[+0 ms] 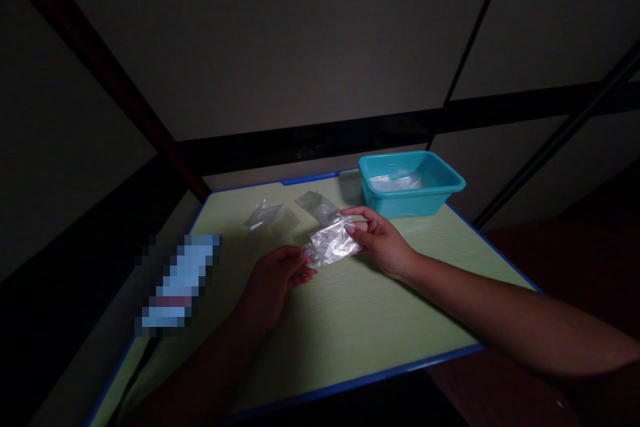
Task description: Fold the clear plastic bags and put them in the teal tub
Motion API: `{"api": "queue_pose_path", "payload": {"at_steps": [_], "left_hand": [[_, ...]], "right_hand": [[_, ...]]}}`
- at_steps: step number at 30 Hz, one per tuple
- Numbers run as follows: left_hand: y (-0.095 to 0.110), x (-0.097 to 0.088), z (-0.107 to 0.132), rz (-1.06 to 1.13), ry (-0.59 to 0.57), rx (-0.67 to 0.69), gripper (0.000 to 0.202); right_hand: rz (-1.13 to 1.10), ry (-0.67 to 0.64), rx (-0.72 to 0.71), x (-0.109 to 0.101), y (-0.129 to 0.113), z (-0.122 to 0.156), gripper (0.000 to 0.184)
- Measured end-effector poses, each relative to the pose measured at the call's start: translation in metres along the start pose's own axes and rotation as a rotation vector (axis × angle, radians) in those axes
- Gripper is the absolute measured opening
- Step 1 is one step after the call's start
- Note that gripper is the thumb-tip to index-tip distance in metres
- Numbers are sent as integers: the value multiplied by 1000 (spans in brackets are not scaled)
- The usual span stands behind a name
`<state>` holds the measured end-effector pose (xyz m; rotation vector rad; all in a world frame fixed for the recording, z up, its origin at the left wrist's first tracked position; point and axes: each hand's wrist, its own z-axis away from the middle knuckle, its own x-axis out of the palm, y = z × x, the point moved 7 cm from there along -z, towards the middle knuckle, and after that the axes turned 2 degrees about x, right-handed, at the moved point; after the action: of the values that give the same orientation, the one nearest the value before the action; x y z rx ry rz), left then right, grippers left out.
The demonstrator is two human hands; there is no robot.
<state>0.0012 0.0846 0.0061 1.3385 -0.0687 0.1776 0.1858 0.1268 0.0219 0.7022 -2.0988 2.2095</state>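
Observation:
A crinkled clear plastic bag (331, 243) is stretched between my two hands, a little above the middle of the table. My left hand (280, 273) pinches its left end between thumb and fingers. On the right end, my right hand (377, 238) grips it with the thumb on top and fingers behind. Just beyond lie two more clear plastic bags, one (316, 205) behind the held bag and another (273, 217) farther left. Whether the held bag contains anything, I cannot tell.
At the table's back right corner stands a turquoise plastic basin (410, 203) with clear plastic inside. A pixelated bright screen (183, 277) is at the left edge, a dark cable below it. The pale green table (380, 327) has a blue rim; panelled wall rises behind.

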Motion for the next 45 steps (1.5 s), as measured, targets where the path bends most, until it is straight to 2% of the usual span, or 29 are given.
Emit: {"api": "queue_pose_path", "payload": {"at_steps": [7, 16, 24, 27, 31, 36, 45], "left_hand": [[19, 5, 7, -130, 8, 148, 24], [21, 5, 8, -53, -7, 220, 28], [28, 11, 12, -4, -34, 292, 19], [25, 11, 11, -7, -36, 269, 21], [12, 10, 5, 25, -46, 176, 22], [6, 11, 3, 40, -73, 143, 18], [13, 18, 9, -200, -96, 165, 17]], "right_hand": [[21, -29, 22, 3, 3, 0, 41], [-76, -18, 36, 1, 2, 0, 44], [-25, -22, 50, 0, 3, 2, 42], [-22, -30, 60, 1, 4, 3, 43], [-25, -53, 57, 4, 3, 4, 43], [-3, -153, 55, 12, 6, 7, 38], [23, -236, 17, 16, 10, 7, 37]]}}
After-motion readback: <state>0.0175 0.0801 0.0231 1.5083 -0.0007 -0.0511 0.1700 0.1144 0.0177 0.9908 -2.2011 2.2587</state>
